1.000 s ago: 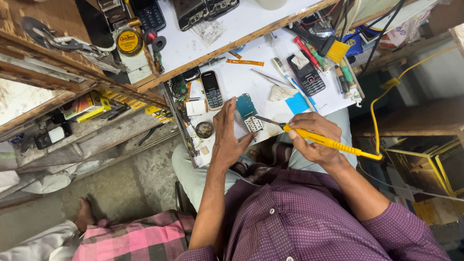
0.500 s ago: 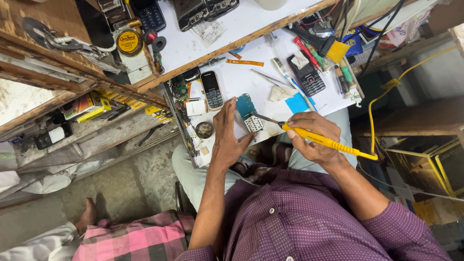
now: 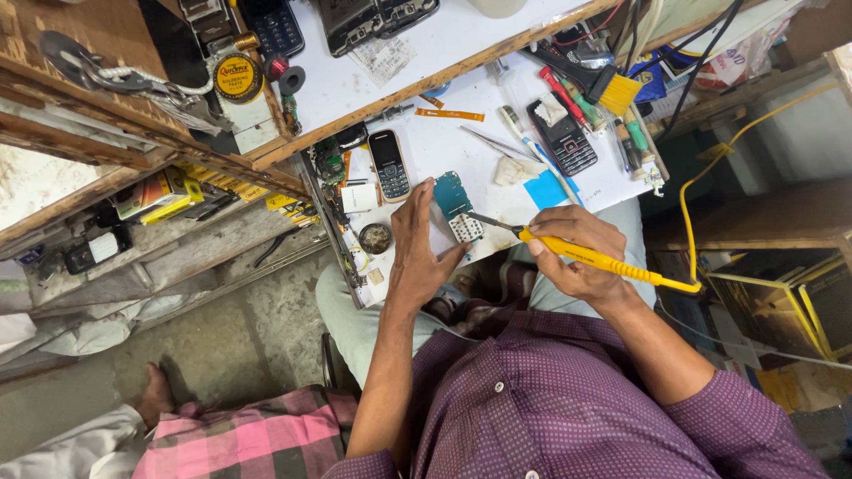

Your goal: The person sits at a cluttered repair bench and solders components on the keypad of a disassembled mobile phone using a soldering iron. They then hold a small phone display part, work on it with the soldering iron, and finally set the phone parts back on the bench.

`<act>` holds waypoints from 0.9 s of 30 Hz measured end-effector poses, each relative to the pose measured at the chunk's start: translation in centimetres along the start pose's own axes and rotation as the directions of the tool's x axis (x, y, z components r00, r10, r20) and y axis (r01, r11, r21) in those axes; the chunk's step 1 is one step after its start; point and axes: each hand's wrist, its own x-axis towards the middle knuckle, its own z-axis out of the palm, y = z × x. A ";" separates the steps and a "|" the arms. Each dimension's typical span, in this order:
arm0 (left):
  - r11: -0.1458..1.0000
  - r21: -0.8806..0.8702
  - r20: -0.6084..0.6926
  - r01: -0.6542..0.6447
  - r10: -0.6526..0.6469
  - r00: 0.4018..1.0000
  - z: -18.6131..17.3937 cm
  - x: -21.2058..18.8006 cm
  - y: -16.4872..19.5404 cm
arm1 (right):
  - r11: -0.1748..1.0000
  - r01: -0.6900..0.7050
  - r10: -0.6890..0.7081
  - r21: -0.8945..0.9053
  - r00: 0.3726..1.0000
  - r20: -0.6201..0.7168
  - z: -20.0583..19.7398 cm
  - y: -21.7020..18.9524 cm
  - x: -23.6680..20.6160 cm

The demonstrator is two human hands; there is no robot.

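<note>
Left hand [image 3: 417, 257] flat, fingers pinning circuit board [image 3: 457, 211] to bench [image 3: 444, 146]. Right hand [image 3: 577, 253] closed around soldering iron [image 3: 586, 255]; tip on board, position unchanged from half-second earlier: joint work continuing.

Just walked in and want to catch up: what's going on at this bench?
A person in a purple shirt is working on a small teal phone circuit board lying on the white worktop. The left hand steadies the board at its edge, while the right hand grips a yellow-handled soldering iron, its tip at the board's pale keypad end. A black keypad phone lies nearby.
</note>
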 end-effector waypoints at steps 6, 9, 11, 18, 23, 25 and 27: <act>1.000 -0.006 -0.003 -0.009 0.009 1.000 0.0 0.0 -0.1 | 1.000 -0.004 0.004 0.012 1.000 -0.001 0.1 -0.1 -0.1; 1.000 -0.004 -0.003 -0.019 0.019 1.000 0.0 0.0 -0.1 | 1.000 -0.013 0.013 -0.005 1.000 0.004 0.0 -0.1 -0.1; 1.000 -0.006 -0.001 -0.008 0.008 1.000 0.0 0.0 -0.1 | 1.000 -0.005 0.005 -0.006 1.000 0.004 0.1 -0.1 0.0; 1.000 -0.002 -0.003 -0.019 0.019 1.000 -0.1 0.0 -0.1 | 1.000 0.006 -0.006 -0.004 1.000 0.003 0.1 -0.2 0.1; 1.000 -0.001 0.000 -0.012 0.012 1.000 -0.1 0.0 -0.1 | 1.000 0.004 -0.004 0.000 1.000 0.004 0.2 -0.3 0.1; 1.000 -0.001 -0.001 -0.010 0.010 1.000 0.0 0.0 -0.1 | 1.000 0.010 -0.010 0.002 1.000 0.004 0.2 -0.2 0.1; 1.000 -0.007 -0.003 0.001 -0.001 1.000 -0.1 -0.1 -0.1 | 1.000 0.018 -0.018 0.001 1.000 0.002 0.2 -0.2 0.0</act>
